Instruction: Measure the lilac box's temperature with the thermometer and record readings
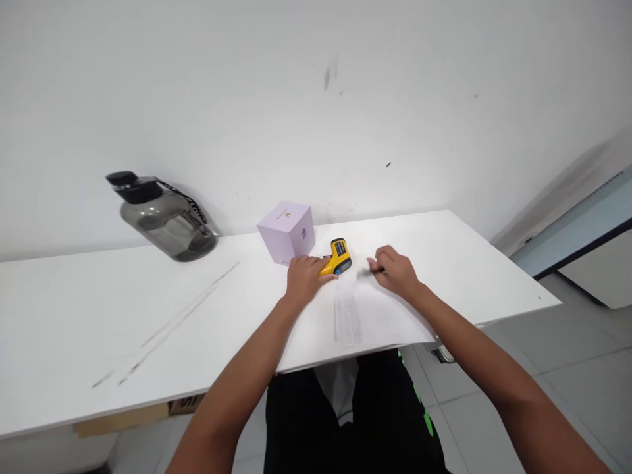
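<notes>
My left hand (302, 282) is closed round the handle of a yellow and black infrared thermometer gun (340, 255), which lies on its side on the white table. To the right, my right hand (396, 271) has its fingers curled in a pinch just above the table. A small dark smear shows at its fingertips, but I cannot tell whether it is a held thing or a shadow. Below and between both hands lies a sheet of paper (382, 322) with faint lines of writing, near the front edge. A lilac box (286, 232) stands just behind my left hand.
A grey translucent water bottle (170, 220) with a black cap and strap stands at the left against the wall (276, 105). The white table (197, 329) bears dark scuff lines at left. Its right end opens onto a tiled floor (582, 368).
</notes>
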Available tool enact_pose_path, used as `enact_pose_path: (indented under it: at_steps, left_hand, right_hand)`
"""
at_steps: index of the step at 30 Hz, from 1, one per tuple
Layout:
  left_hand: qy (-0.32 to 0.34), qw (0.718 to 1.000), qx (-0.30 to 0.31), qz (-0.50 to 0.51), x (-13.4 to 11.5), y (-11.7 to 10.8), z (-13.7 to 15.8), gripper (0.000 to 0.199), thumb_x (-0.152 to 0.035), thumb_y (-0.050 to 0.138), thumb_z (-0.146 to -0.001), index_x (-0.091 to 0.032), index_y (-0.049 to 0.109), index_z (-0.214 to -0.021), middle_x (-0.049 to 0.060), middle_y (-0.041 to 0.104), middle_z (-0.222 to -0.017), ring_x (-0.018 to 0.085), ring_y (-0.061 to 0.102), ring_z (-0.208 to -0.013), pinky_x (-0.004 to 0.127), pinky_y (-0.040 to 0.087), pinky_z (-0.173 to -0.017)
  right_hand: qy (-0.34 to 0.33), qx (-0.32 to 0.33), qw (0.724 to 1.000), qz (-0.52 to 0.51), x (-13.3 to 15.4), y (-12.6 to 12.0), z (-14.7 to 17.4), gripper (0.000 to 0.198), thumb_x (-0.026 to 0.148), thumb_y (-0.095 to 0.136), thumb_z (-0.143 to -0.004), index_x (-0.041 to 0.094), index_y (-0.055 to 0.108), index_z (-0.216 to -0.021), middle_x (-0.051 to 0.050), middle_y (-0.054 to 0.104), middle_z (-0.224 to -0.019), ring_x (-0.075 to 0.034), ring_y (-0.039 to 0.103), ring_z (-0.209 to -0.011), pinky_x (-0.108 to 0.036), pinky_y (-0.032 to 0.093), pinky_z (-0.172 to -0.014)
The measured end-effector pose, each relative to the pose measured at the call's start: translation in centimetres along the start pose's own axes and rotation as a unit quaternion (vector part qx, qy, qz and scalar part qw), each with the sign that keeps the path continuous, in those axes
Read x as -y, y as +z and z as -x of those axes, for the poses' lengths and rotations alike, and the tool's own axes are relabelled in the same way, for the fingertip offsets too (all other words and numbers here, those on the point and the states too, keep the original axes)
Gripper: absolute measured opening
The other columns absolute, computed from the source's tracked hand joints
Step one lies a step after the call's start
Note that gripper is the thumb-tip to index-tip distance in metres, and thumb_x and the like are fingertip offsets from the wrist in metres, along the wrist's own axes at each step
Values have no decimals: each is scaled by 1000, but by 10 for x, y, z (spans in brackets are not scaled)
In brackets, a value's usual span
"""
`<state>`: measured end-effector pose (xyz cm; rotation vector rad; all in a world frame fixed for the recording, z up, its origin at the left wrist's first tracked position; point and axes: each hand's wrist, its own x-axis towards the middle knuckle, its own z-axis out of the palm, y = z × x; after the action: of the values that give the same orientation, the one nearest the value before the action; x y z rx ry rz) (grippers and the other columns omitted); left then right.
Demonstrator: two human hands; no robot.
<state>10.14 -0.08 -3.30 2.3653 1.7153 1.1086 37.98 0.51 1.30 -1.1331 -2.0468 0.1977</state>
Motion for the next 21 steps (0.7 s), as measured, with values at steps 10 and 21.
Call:
enact_pose_path:
  at_steps: [10,21]
  left_hand:
    - [-28,999,31,-4,-10,0,5,51,-62,84,-80,-32,80,-122,11,81,-114,35,70,-106,46,46,-89]
    - [-48,987,124,-93,-33,-16,1,51,-49,78,-91,-30,70,-137,10,75,-132,32,67,-120,44,46,-101]
  right_hand:
    - [195,153,928,-278,17,24,14,55,66,43,-98,22,65,-75,0,59,-60,-17,54,-60,-32,45,-63]
    - [196,125,943,-238,21,30,14,46,61,62,-84,23,56,-59,1,56,-57,-15,49,-60,-31,37,-60]
